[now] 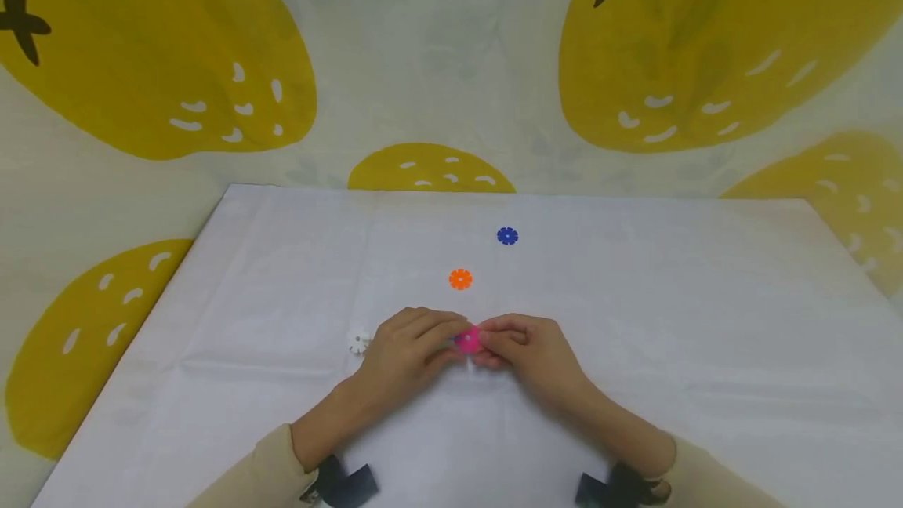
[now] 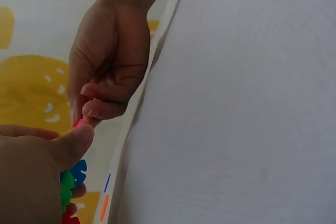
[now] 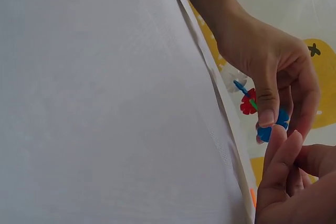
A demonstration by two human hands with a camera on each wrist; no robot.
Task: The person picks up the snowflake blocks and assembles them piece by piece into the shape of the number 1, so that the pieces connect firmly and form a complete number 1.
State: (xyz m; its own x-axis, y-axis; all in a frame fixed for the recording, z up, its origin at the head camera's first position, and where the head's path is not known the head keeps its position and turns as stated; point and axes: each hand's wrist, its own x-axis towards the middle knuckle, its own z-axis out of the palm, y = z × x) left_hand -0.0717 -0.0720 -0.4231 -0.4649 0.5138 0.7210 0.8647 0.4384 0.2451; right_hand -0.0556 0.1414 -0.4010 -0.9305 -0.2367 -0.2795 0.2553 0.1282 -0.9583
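In the head view a pink notched plastic disc (image 1: pixel 468 339) sits between both hands. My right hand (image 1: pixel 536 347) pinches its right side between thumb and fingers. My left hand (image 1: pixel 405 345) holds a string of joined notched discs against it. The left wrist view gives part of that string: a blue disc (image 2: pixel 79 172), a green disc (image 2: pixel 66 188) and a red disc (image 2: pixel 70 219). A white disc (image 1: pixel 358 344) shows at the string's far left end, beyond the left hand. Fingers hide where pink and blue meet, so I cannot tell whether they are joined.
An orange notched disc (image 1: pixel 461 279) lies flat on the white tabletop (image 1: pixel 670 281) just beyond the hands. Farther back and slightly right lies a dark blue disc (image 1: pixel 507 236). Behind the table hangs a pale cloth (image 1: pixel 437 45) with large yellow fruit shapes.
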